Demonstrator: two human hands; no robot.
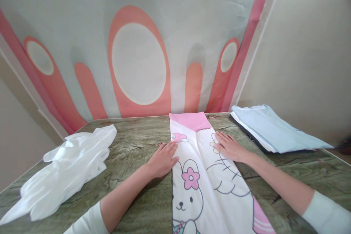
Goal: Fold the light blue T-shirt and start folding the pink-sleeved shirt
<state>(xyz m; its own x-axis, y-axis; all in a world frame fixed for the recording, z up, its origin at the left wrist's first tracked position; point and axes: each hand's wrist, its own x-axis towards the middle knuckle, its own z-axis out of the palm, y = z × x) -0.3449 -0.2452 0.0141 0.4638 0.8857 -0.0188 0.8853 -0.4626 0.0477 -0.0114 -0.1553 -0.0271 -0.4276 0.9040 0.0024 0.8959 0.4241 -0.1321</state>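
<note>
A white and pink cloth [203, 175] with printed cartoon animals and flowers lies lengthwise on the table in front of me. It looks folded into a long strip, with a pink band at its far end. My left hand [163, 159] rests flat at the strip's left edge, fingers stretched out and pointing away from me. On the opposite edge, my right hand [230, 147] lies flat with its fingers on the fabric. Neither hand grips anything. The near end of the cloth runs out of the bottom of the view.
A crumpled white cloth [71, 164] lies on the left of the wood-patterned table [137, 131]. At the right is a stack of folded clothes [276, 128], light blue on top with white and black below. Behind the table hangs a sheet with a pink and white print [137, 58].
</note>
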